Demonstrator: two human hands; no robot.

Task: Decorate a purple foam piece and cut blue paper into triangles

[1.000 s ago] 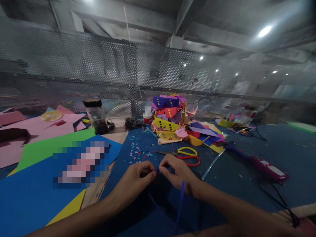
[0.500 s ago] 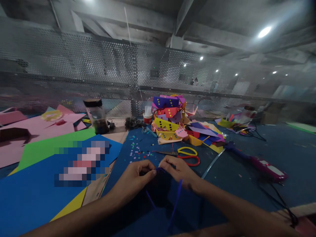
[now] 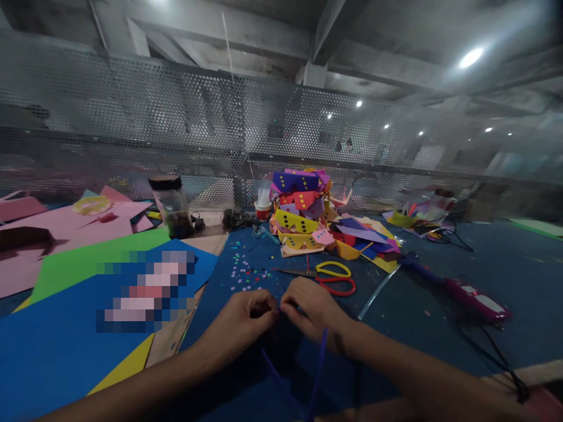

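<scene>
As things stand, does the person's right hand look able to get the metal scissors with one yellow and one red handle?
Probably yes: the scissors lie just beyond the bare right hand, with nothing visible between them. The fingers look pinched together, so may need opening first.

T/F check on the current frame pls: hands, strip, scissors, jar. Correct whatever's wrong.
1. A narrow purple strip shows below the right hand. True.
2. The scissors have one yellow and one red handle. True.
3. The right hand grips the scissors. False: the scissors lie on the table, beyond the right hand.
4. The jar has a dark lid on. True.
5. The jar stands to the right of the scissors. False: the jar stands to their left.
6. The hands are spread wide apart. False: the left hand and right hand are close together, fingers bent inward.
</scene>
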